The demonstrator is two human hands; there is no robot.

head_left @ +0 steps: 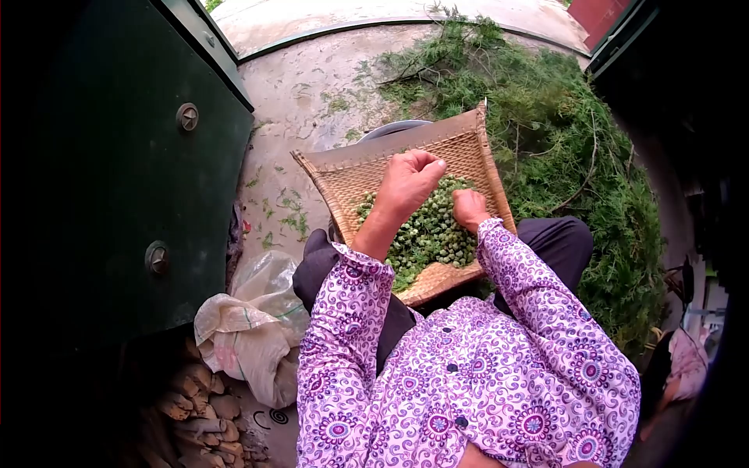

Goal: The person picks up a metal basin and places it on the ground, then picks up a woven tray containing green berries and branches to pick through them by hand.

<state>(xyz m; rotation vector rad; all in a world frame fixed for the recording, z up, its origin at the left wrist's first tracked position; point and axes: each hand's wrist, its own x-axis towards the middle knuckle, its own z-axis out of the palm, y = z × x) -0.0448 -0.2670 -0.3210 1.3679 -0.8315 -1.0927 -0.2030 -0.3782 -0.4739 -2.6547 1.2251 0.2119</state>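
A woven winnowing basket point(359, 175) rests across my lap, its wide edge pointing away from me. Small green seed cones point(437, 234) with bits of leafy sprig lie heaped in it. Above the heap, my left hand point(409, 186) is raised with thumb and fingers pinched together; whatever may be between them is too small to make out. My right hand point(470, 209) is lower, at the right side of the heap, its fingers curled down against the cones. What those fingers hold is hidden.
Cut evergreen branches point(562, 148) are piled on the right. A metal basin rim point(394, 129) shows behind the basket. To the left are a dark green door point(117, 179), a translucent plastic sack point(261, 327) and split firewood point(207, 409). Sprigs litter the concrete floor point(285, 101).
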